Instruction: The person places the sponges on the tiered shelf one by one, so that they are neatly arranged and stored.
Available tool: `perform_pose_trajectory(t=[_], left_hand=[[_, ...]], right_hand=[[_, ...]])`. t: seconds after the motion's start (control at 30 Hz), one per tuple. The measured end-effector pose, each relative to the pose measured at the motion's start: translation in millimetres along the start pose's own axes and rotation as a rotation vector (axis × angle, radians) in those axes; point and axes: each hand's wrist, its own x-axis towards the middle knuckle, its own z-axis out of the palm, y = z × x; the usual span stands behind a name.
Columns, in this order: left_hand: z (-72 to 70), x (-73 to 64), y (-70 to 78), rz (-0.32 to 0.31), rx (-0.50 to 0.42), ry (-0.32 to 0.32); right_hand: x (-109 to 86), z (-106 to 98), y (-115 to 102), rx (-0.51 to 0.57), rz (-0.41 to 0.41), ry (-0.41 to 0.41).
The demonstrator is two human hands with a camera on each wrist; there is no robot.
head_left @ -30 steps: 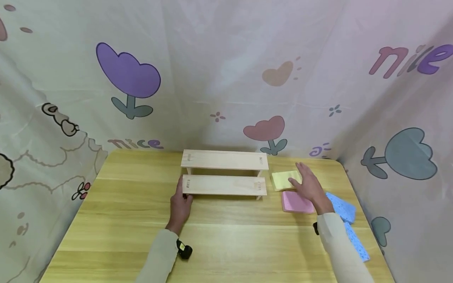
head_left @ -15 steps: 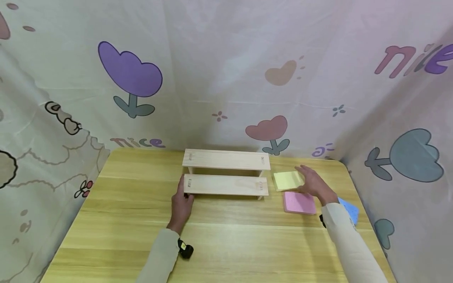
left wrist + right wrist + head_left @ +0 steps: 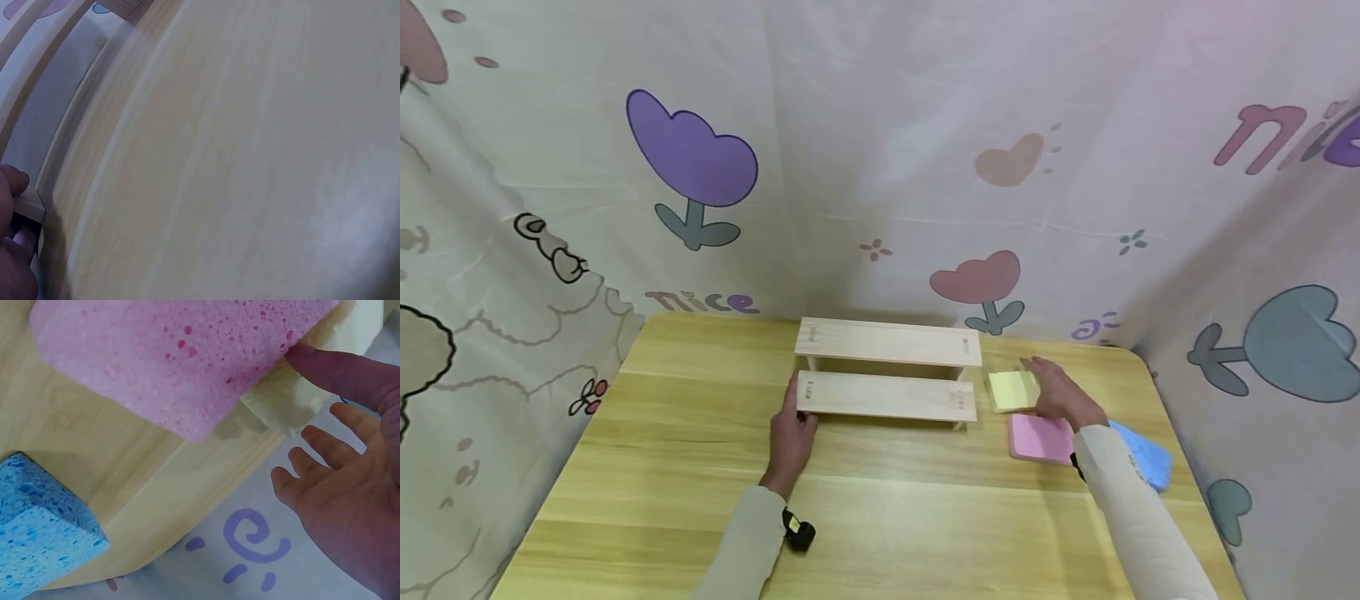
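Observation:
A two-tier wooden rack [image 3: 887, 396] stands at the back of the table in the head view. My left hand [image 3: 792, 442] holds the left end of its lower front tier; in the left wrist view the fingertips [image 3: 14, 180] curl around a pale wooden piece there. To the right of the rack lies a yellow sponge [image 3: 1011, 392], with a pink sponge [image 3: 1040, 438] just in front of it. At the yellow sponge's right side is my right hand [image 3: 1063, 400], fingers extended. The right wrist view shows its thumb [image 3: 340, 372] at the sponges' edges and the other fingers spread apart.
A blue sponge [image 3: 1150, 458] lies farther right, partly behind the right sleeve [image 3: 1123, 492]. The wooden table [image 3: 880, 517] ends at a patterned cloth [image 3: 850, 167] hanging along its back and sides.
My right hand has shifted from above the yellow sponge to its right edge. The right sleeve now hides the nearer blue sponge. My left hand keeps its hold, and the head view has turned slightly.

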Motion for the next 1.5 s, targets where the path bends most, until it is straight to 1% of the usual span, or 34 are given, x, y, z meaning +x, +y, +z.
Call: perform_pose_trajectory(t=[0.17, 0.43, 0.57, 0.7, 0.87, 1.07, 1.13, 1.33, 1.5], left_hand=[[0.8, 0.4, 0.1, -0.001, 0.002, 0.001], [-0.1, -0.3, -0.7, 0.011, -0.008, -0.004], [0.0, -0.3, -1.3, 0.010, -0.013, -0.012], [0.4, 0.0, -0.9, 0.020, -0.006, -0.001], [0.5, -0.2, 0.5, 0.024, -0.001, 0.008], [0.5, -0.2, 1.0, 0.029, 0.004, 0.009], [0.4, -0.4, 0.8, 0.027, 0.000, 0.004], [0.7, -0.7, -0.8, 0.010, -0.009, -0.022], [0.6, -0.9, -1.5, 0.004, -0.019, -0.024]], right_hand=[[3.6, 3.7, 0.4, -0.048, 0.005, -0.017], [9.7, 11.3, 4.6, -0.068, -0.007, -0.021], [10.2, 12.0, 4.1, -0.060, 0.010, -0.025], [9.8, 11.9, 4.3, -0.046, 0.025, -0.029], [9.2, 11.9, 4.3, -0.049, 0.004, -0.008], [9.6, 13.2, 3.4, -0.060, 0.000, 0.013], [9.4, 13.6, 2.5, -0.055, 0.008, 0.013], [9.7, 15.2, 2.5, 0.011, 0.052, 0.001], [11.8, 14.6, 5.0, -0.015, 0.032, 0.017]])
